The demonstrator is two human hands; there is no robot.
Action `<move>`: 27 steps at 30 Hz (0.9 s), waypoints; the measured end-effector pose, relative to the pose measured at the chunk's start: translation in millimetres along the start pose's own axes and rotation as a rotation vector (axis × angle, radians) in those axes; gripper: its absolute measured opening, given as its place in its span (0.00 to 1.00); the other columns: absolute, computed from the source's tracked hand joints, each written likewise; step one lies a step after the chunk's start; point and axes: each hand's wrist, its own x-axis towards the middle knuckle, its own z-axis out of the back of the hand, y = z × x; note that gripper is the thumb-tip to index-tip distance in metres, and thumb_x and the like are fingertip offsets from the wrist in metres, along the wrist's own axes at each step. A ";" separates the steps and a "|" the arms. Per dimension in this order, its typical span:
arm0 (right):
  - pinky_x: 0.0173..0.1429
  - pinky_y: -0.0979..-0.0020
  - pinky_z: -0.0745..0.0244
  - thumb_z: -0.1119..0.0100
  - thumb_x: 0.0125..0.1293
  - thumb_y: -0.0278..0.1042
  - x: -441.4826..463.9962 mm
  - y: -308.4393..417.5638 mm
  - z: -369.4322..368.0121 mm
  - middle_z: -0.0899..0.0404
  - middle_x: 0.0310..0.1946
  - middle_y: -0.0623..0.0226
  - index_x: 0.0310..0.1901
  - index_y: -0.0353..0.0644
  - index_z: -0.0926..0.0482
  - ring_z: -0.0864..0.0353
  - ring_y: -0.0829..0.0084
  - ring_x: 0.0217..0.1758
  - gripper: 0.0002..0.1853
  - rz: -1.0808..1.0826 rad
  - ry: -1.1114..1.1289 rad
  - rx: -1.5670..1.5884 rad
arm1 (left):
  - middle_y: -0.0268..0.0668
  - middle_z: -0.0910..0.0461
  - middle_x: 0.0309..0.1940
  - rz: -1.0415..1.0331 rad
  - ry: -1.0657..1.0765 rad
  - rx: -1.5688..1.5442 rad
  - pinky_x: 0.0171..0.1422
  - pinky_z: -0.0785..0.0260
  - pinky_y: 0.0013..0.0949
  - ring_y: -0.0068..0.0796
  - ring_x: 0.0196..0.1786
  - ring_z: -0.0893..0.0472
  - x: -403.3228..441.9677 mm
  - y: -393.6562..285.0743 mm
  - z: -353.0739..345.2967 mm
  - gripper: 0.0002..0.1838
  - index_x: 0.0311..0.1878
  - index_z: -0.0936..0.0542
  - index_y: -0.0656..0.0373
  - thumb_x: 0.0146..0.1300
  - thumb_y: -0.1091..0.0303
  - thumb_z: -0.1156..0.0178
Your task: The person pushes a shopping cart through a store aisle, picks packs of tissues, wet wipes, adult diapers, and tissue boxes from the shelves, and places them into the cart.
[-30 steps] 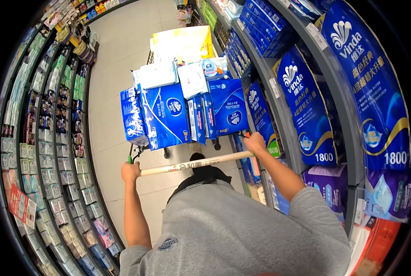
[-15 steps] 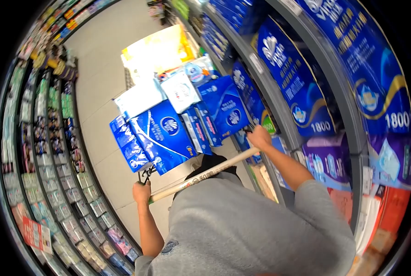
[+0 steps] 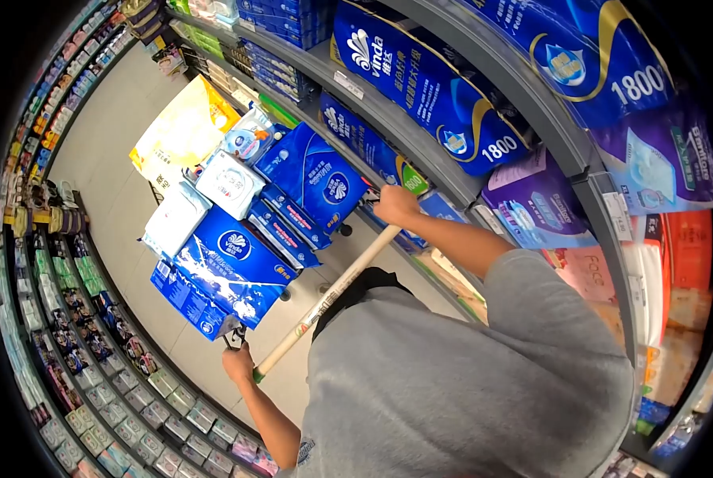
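Observation:
My left hand (image 3: 237, 363) is closed around the left end of the shopping cart's handle frame, beside the cream push bar (image 3: 324, 304). At the right end, my right hand (image 3: 396, 206) grips the dark handle bracket near the shelf. Piled on the cart are a large blue Vinda tissue pack (image 3: 213, 275) and another blue pack (image 3: 312, 171). Slim blue packs (image 3: 280, 239) lie between these two. On top rest a white wipes pack (image 3: 230, 183) and a plain white pack (image 3: 177, 219). A bright yellow-and-white package (image 3: 182, 131) sits at the front.
To the right, a grey shelf (image 3: 452, 171) carries large blue Vinda packs (image 3: 428, 88) and purple packs (image 3: 536, 203), close to my right hand. Shelves of small packaged goods (image 3: 125, 382) curve along the left. The tiled floor (image 3: 105, 171) runs ahead between them.
My view has turned, so the cart and its load appear farther left and more tilted. The right-hand shelf fills more of the view. Both hands keep their hold.

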 end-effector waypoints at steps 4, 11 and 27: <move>0.49 0.56 0.20 0.42 0.52 0.33 3.5 -1.8 -5.7 0.16 0.38 0.44 0.39 0.31 0.17 0.15 0.49 0.43 0.16 0.031 -0.068 0.023 | 0.50 0.19 0.19 -0.008 -0.006 -0.035 0.38 0.25 0.43 0.47 0.25 0.16 -10.2 -13.4 7.9 0.18 0.27 0.20 0.68 0.54 0.59 0.31; 0.46 0.54 0.20 0.40 0.54 0.37 4.0 -1.8 3.3 0.16 0.35 0.44 0.37 0.33 0.16 0.15 0.48 0.40 0.16 0.070 -0.195 0.048 | 0.50 0.19 0.19 -0.084 -0.049 -0.057 0.37 0.26 0.43 0.46 0.25 0.17 -5.1 -9.0 1.0 0.19 0.25 0.20 0.69 0.54 0.58 0.31; 0.50 0.51 0.21 0.41 0.55 0.42 -2.4 -10.0 -0.6 0.17 0.37 0.42 0.37 0.35 0.15 0.16 0.44 0.43 0.18 0.073 -0.232 0.085 | 0.60 0.17 0.34 -0.007 0.025 0.043 0.47 0.24 0.49 0.56 0.43 0.16 -17.2 -4.1 2.0 0.15 0.38 0.19 0.71 0.52 0.68 0.40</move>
